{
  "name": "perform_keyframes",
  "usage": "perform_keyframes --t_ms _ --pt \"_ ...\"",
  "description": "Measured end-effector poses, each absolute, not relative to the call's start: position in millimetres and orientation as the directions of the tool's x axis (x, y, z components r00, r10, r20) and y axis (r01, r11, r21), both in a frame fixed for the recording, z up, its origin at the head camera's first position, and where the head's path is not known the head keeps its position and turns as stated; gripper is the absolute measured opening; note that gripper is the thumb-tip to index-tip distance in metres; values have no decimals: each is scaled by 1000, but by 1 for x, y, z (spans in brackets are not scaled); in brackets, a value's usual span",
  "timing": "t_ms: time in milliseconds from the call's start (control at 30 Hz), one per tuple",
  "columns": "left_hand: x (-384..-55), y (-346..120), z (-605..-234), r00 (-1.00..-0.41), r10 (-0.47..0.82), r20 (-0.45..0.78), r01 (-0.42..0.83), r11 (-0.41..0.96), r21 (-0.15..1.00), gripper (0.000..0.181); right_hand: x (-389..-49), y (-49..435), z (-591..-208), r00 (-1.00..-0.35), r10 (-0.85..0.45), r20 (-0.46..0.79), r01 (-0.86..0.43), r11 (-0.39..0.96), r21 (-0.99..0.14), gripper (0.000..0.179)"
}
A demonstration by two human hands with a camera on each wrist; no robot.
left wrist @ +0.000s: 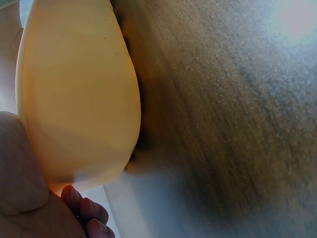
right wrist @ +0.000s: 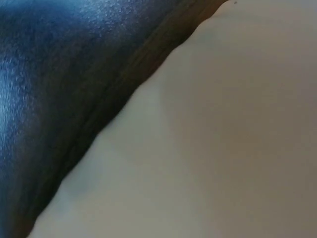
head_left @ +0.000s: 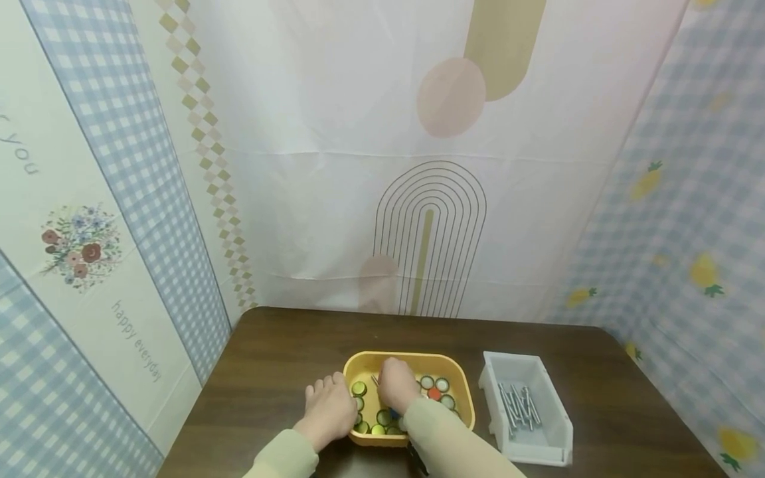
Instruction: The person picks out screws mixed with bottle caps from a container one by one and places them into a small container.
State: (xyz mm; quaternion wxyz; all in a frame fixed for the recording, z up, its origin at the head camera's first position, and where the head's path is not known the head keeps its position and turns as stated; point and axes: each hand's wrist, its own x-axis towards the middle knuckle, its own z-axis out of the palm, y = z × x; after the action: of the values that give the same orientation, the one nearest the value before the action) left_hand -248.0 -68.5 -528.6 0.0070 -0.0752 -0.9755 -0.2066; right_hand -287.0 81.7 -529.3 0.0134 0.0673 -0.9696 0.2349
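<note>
A yellow plastic bin (head_left: 412, 356) full of loose bottle caps stands on the table. My left hand (head_left: 331, 406) grips the bin's left rim, its fingers along the outer wall in the left wrist view. Inside the bin, my right hand (head_left: 398, 385) is curled, back of the hand up. A thin metal screw (head_left: 374, 380) sticks out at its left side; the grip itself is hidden under the fingers. Around that hand lie green caps (head_left: 358, 388), white caps (head_left: 441, 384) and an orange cap (head_left: 433, 394). Only pale sleeve and table show in the right wrist view.
A white open-front bin (head_left: 550, 425) holding several long metal screws (head_left: 518, 406) stands on the table (head_left: 269, 352) to the right of the yellow bin. Patterned cloth (head_left: 311, 199) hangs behind the table and along both sides.
</note>
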Motion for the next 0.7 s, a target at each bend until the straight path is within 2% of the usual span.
perform_keyframes --t_ms 333,700 --pt "-249 -69 -531 -990 133 38 136 895 425 26 -289 81 -533 -995 -92 43 -102 884 -457 32" --pt "-250 -68 -530 -991 129 16 124 897 424 24 -289 84 -533 -997 -60 39 -72 843 -533 31"
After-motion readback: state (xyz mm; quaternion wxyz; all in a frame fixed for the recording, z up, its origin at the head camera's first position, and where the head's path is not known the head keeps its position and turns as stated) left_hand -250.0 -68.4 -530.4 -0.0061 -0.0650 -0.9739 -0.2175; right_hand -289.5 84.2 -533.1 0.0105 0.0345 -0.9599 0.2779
